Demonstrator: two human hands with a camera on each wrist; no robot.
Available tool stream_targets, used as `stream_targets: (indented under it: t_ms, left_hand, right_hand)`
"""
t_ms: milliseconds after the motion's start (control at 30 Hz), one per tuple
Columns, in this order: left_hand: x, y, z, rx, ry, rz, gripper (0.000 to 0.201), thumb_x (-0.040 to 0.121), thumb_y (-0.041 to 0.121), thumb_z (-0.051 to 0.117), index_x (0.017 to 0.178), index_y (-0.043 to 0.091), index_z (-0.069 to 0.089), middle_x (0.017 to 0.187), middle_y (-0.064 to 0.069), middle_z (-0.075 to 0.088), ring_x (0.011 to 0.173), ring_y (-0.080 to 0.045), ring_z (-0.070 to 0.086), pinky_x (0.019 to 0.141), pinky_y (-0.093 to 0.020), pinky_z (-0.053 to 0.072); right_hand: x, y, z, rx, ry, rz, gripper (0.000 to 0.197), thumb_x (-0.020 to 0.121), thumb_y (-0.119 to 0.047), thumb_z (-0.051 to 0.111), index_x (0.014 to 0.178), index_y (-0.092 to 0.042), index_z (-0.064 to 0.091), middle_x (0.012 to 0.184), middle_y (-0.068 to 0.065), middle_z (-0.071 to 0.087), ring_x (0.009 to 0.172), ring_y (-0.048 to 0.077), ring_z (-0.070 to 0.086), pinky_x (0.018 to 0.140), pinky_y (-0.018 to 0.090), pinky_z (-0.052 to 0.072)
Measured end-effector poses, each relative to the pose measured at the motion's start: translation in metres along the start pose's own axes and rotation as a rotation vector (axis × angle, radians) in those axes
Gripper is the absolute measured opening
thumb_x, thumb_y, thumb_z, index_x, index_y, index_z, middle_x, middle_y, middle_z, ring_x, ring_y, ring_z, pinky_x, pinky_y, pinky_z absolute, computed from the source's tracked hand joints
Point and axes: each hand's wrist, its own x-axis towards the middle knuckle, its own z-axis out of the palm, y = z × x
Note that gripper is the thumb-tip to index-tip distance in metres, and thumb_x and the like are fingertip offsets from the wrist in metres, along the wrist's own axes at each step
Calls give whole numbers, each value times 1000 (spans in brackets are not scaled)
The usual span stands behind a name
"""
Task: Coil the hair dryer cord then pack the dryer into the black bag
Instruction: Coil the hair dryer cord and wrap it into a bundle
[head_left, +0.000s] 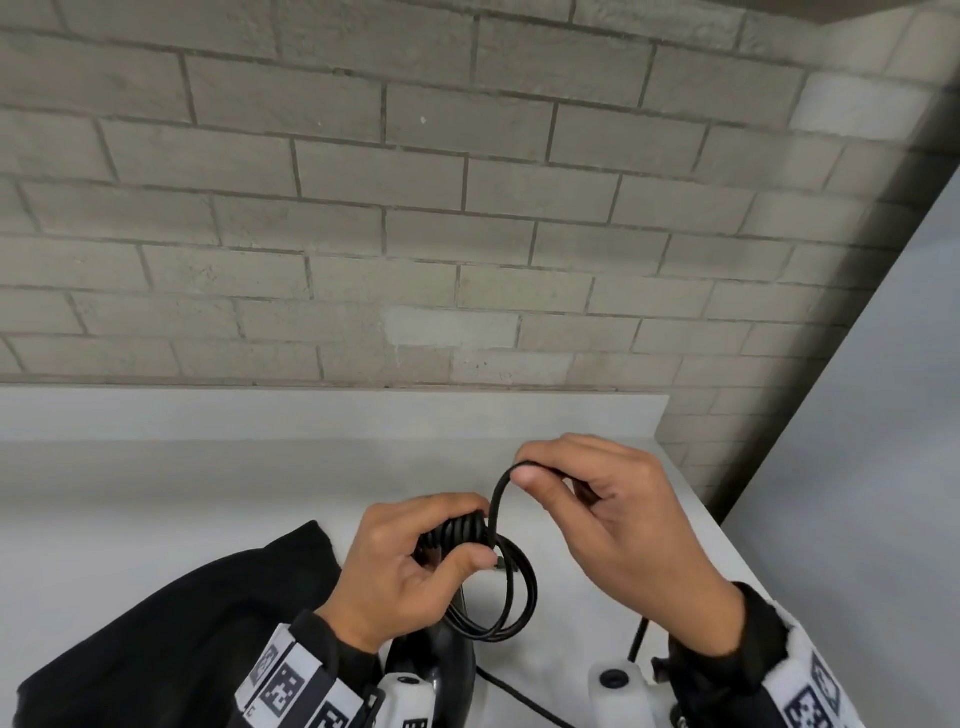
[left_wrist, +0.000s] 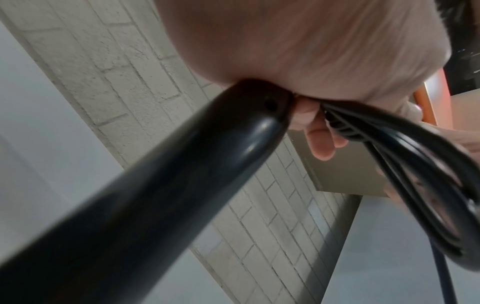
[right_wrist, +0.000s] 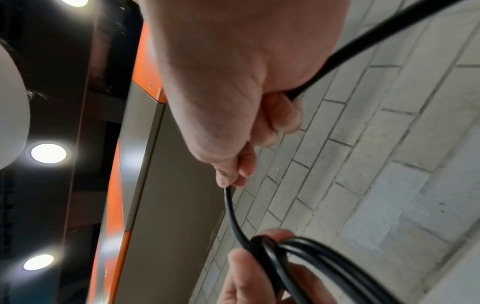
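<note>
Left hand: the left hand (head_left: 402, 566) is clenched around the bundled loops of the cord (head_left: 506, 597), thumb pressed across the top of the bundle, fingers curled beneath.
Right hand: the right hand (head_left: 602, 514) pinches a single strand of the same cord between thumb and forefinger, raised a little above and to the right of the left hand; the other fingers curl round the strand as it passes through the palm.
Hands, relation: close together, joined by the short arc of cord that rises from the bundle to the pinch.
Cord: several black loops hang below the left fist; a loose length runs out of the right palm and trails down toward the counter (head_left: 156, 519) by the right wrist.
Hair dryer: the hair dryer (head_left: 441, 665), black and glossy, hangs under the left hand; in the left wrist view its handle (left_wrist: 161, 185) fills the frame, its end against the palm.
Black bag: the black bag (head_left: 218, 623) lies on the counter to the left of the hands, partly covered by the left forearm.
Obstructions: the left hand hides the core of the bundle; the wrist cameras (head_left: 405, 696) cover most of the dryer body.
Surroundings: pale counter, with a grey brick wall (head_left: 415, 208) behind it and a plain grey panel (head_left: 857, 467) at right.
Overhead, right wrist view: round ceiling lights (right_wrist: 48, 153) and an orange-edged fixture (right_wrist: 116, 205).
</note>
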Motion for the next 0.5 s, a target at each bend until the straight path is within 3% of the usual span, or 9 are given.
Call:
stream_targets:
  t_ms: [167, 333, 433, 500]
  left_hand:
    - [-1, 2, 2, -16, -17, -10, 42, 72, 48, 83, 95, 13, 76, 75, 8, 73, 53, -3, 60, 53, -13, 46]
    - [-2, -1, 1, 2, -16, 24, 33, 83, 45, 75, 95, 14, 73, 70, 4, 67, 51, -16, 57, 45, -31, 46]
    - [-4, -1, 2, -6, -21, 52, 31, 87, 42, 72, 95, 13, 72, 67, -1, 64, 50, -19, 56, 44, -35, 44]
    - [-4, -1, 2, -7, -13, 62, 30, 88, 41, 72, 93, 11, 73, 67, -1, 64, 50, -19, 56, 45, -35, 43]
  right_hand:
    - [3, -5, 11, 112, 31, 45, 13, 93, -25, 63, 87, -17, 72, 69, -20, 57, 65, 8, 57, 64, 13, 40]
    - [1, 2, 16, 216, 59, 231, 15, 93, -23, 64, 80, -21, 71, 62, -14, 57, 54, 12, 50, 54, 21, 41]
    - [-5, 13, 23, 329, 77, 387, 16, 92, -19, 65, 78, -18, 72, 58, -14, 58, 54, 2, 49, 57, 11, 39]
    - [-11, 21, 31, 395, 99, 481, 12, 91, -20, 66, 80, -20, 73, 57, -6, 59, 54, 4, 51, 57, 13, 40]
